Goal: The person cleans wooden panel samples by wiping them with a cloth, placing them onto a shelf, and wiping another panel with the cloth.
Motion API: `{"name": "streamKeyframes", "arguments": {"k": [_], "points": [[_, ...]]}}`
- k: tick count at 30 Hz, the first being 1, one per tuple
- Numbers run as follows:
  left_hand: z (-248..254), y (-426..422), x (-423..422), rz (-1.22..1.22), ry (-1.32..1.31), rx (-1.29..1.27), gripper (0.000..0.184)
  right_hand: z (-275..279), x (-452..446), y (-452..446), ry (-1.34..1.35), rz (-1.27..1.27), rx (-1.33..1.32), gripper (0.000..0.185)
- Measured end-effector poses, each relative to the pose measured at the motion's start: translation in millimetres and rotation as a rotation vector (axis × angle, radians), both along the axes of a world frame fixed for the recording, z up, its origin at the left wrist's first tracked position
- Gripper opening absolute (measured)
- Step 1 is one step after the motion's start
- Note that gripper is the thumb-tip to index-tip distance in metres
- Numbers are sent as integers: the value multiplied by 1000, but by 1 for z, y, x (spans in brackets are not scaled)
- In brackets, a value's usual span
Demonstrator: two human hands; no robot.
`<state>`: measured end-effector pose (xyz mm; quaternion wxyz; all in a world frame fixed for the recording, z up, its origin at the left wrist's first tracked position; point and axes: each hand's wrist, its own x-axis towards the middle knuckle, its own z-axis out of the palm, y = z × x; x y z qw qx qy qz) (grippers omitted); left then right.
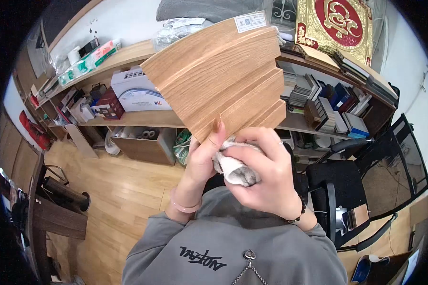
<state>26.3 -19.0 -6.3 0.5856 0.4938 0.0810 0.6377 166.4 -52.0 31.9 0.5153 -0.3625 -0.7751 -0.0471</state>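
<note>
My left hand [205, 154] grips the lower edge of a wood-grain panel sample [214, 71], its thumb lying on the front face. The panel is tilted in front of me, with stepped ridges along its right side and a white label [250, 22] at its top edge. In my right hand [271, 173] is a bunched white cloth [235, 166] with grey smudges, close against the panel's lower edge. The fingers of that hand are wrapped round the cloth. The panel hides most of the left hand's other fingers.
Behind the panel runs a wooden shelf [142, 118] holding a white box [137, 89], books and sample boards [302, 90]. A gold and red decorative panel [337, 23] stands at upper right. A black office chair [340, 190] is at my right, and an open drawer [145, 145] juts out ahead.
</note>
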Motion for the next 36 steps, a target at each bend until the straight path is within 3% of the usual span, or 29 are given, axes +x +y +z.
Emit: {"name": "streamKeyframes", "arguments": {"k": [3,5,6,9,11,16,18,22,26,28,29,32,34,36], "points": [[-5,2,0,-69,-75,-26,47,-1,5,3,19,54,-60,30],[-6,4,1,-105,-120,-22,47,-2,21,26,127,-382,135,27],[-6,4,1,-62,-111,-4,47,-3,19,27,127,-385,140,27],[-1,3,1,32,-94,40,47,-6,3,26,107,-320,227,31],[9,-3,-1,64,-104,-12,49,-10,-16,4,44,117,146,31],[6,-3,-5,47,-263,25,53,0,1,29,6,9,218,31],[7,-4,-3,19,-281,26,53,5,17,53,347,-286,356,31],[16,-1,2,14,-326,5,55,-7,-5,15,12,-44,339,31],[16,-1,2,36,-358,-123,55,-11,-4,7,-80,170,342,30],[16,3,0,-32,-454,-181,54,-1,17,31,-10,-156,403,29],[15,3,-2,-36,-456,-179,54,-2,18,36,-12,-159,406,29],[15,8,-6,-216,-546,-166,52,1,19,48,346,-142,425,32],[15,15,-7,-176,-530,-189,52,-16,3,23,106,61,418,31],[12,18,-9,-87,-488,-268,51,-15,2,20,75,41,429,31]]}}
